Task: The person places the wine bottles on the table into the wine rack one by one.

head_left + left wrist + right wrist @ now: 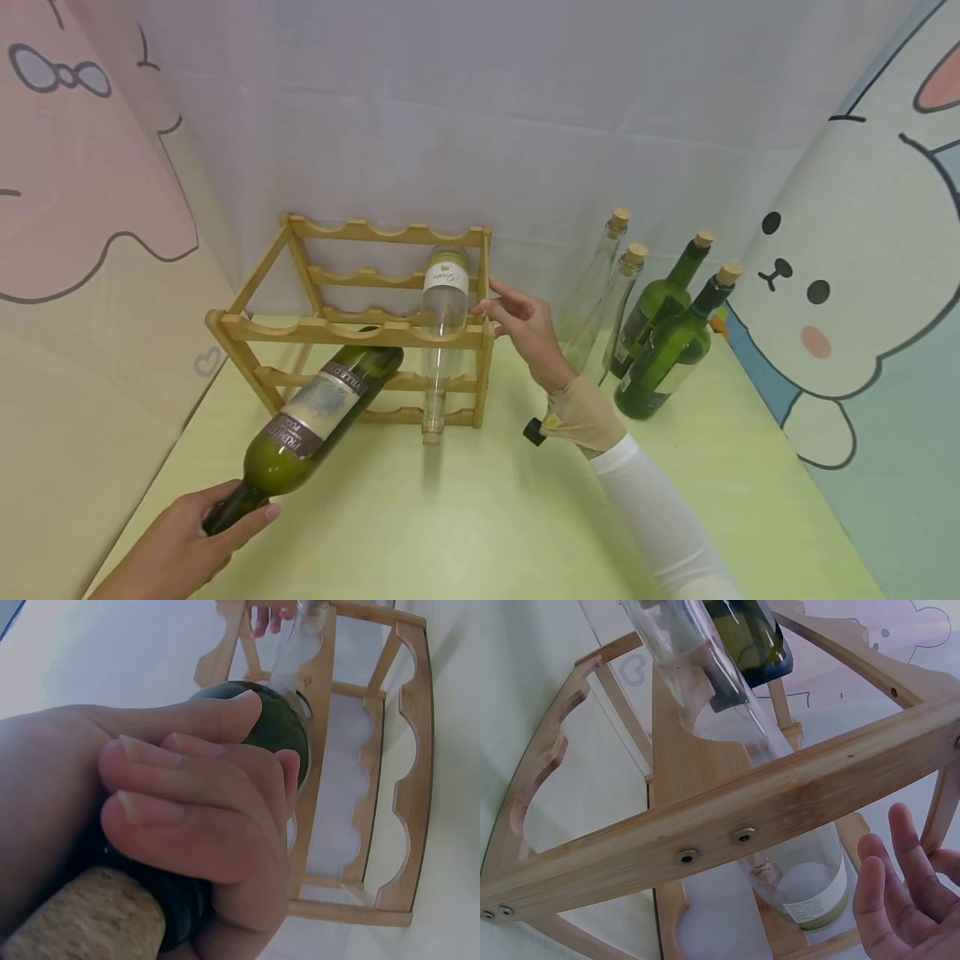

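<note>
My left hand [187, 533] grips a green wine bottle [318, 417] by its dark neck. The bottle slants up to the right, its base just under the top front rail of a wooden wine rack [352, 332]. Close up in the left wrist view, its cork [97, 915] pokes out past my curled fingers. A clear glass bottle [445, 312] with a white label lies in the rack's top right slot, its corked neck towards me. Beside the rack's right end is my right hand [534, 337], its fingertips at the upper post; its fingers [900, 900] are loosely bent with nothing held.
Right of the rack stand two clear corked bottles [618, 292] and two green corked bottles [667, 358]. A small black object [534, 432] shows by my right wrist. Printed cloth hangs around the pale green table [480, 525].
</note>
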{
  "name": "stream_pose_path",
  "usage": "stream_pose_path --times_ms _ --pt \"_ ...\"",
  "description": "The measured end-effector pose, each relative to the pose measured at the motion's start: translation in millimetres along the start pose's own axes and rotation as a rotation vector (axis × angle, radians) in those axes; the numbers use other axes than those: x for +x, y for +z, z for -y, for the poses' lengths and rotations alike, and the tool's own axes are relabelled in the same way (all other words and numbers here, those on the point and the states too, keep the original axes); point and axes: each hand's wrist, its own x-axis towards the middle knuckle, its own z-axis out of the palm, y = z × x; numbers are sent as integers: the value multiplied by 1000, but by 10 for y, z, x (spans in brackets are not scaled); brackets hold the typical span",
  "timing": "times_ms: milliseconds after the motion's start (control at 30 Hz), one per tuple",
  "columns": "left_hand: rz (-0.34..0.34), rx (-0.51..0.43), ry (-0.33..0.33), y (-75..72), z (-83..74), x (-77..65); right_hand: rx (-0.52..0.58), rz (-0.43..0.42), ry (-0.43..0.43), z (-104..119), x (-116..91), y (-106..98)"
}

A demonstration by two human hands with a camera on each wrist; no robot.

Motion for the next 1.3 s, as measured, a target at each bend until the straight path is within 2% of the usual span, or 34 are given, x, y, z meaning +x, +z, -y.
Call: stream_pose_path --times_ms 133,367,467,600,700,733,833,1067,1233,1300 --pt "26 -52 9 39 -27 33 1 -3 2 -2 0 2" --pt "190 -214 235 104 61 109 -4 -2 -8 -32 2 3" --pt "206 -268 284 167 57 148 -6 2 -15 -39 -1 2" --pt "188 -348 290 279 9 197 1 3 -12 -39 -5 6" --pt "187 -402 254 347 -35 222 5 1 -10 -42 -4 5" --pt "188 -411 230 365 -50 228 6 2 -9 -42 -4 4" --pt "198 -417 217 410 -74 249 10 0 -8 -43 -2 -1" --pt "181 -453 243 511 -78 301 12 -1 3 -47 7 -10" --pt "171 -551 219 581 -94 315 9 -2 1 -46 4 -5" --pt "187 -592 207 596 -106 316 8 -4 -1 -46 1 -2"
